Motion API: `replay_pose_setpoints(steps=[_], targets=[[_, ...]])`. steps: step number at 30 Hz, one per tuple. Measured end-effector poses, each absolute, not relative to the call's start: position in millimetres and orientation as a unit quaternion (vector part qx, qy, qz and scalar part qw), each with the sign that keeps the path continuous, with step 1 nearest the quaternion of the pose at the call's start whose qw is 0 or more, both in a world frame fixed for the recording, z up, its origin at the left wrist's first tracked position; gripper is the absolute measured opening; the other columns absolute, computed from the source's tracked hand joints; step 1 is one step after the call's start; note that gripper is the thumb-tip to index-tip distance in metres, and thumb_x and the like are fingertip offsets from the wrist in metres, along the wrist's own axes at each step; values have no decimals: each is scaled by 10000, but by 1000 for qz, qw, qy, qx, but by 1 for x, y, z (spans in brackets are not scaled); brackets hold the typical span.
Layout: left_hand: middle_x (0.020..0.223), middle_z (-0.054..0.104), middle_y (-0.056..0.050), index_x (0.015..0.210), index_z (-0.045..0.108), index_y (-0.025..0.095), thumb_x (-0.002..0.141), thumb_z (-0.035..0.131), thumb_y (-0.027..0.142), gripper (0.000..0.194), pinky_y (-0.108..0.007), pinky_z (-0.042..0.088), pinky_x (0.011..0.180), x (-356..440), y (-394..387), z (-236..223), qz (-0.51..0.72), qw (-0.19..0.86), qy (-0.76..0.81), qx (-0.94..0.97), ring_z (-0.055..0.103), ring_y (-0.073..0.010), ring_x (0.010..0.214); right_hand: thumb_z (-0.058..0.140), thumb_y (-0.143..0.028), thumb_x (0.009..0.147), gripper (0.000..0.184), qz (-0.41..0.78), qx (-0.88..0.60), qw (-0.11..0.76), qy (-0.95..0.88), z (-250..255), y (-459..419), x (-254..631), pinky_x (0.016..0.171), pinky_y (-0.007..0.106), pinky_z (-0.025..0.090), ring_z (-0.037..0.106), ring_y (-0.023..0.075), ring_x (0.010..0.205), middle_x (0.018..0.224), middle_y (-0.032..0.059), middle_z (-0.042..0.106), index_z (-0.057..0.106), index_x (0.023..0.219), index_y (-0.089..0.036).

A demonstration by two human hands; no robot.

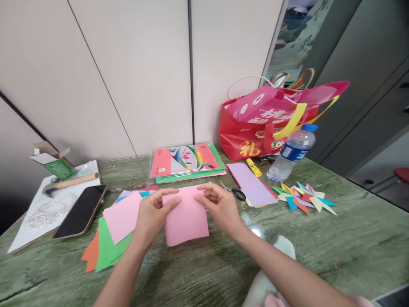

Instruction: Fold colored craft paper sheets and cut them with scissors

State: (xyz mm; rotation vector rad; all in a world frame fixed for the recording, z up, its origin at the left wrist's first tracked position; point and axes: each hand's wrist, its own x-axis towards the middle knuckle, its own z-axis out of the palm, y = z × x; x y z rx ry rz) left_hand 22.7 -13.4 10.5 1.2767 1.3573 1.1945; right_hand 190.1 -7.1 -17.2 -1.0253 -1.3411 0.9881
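A pink square of paper (pixel 186 219) is held up in front of me over the table, its lower edge curving slightly. My left hand (pixel 156 209) pinches its upper left corner between thumb and fingers. At the upper right corner, my right hand (pixel 217 202) grips the same sheet in a like pinch. Beside my left forearm lies a fanned pile of coloured paper, with another pink sheet (pixel 123 216) on top of green sheets (pixel 108 247) and orange ones (pixel 91 253). Scissors with black handles (pixel 238 194) rest just beyond my right hand.
Rightward lie lilac paper strips (pixel 251 183), a yellow glue stick (pixel 254 167), a water bottle (pixel 292 153) and folded paper stars (pixel 306 198). A red bag (pixel 243 128) stands behind. Packaged paper (pixel 188 160) lies at the back; a phone (pixel 81 212), hammer (pixel 75 181) and green box (pixel 57 166) are left.
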Motion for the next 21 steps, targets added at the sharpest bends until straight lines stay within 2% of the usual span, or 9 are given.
replay_pose_setpoints(steps=[13, 21], targets=[[642, 617, -7, 782, 658, 167, 559, 710, 325, 279, -200, 388, 455, 23, -13, 11, 492, 429, 547, 524, 509, -105, 525, 642, -292, 669, 242, 432, -431, 562, -558, -18, -7, 190, 513, 215, 404, 510, 106, 552, 601, -24, 516, 606, 869, -162], [675, 615, -28, 788, 651, 151, 560, 706, 338, 300, -203, 392, 448, 21, -12, 9, 496, 415, 552, 526, 503, -110, 536, 649, -299, 660, 237, 449, -424, 567, -545, -16, -7, 189, 527, 227, 457, 557, 124, 579, 614, -4, 576, 601, 850, -165]])
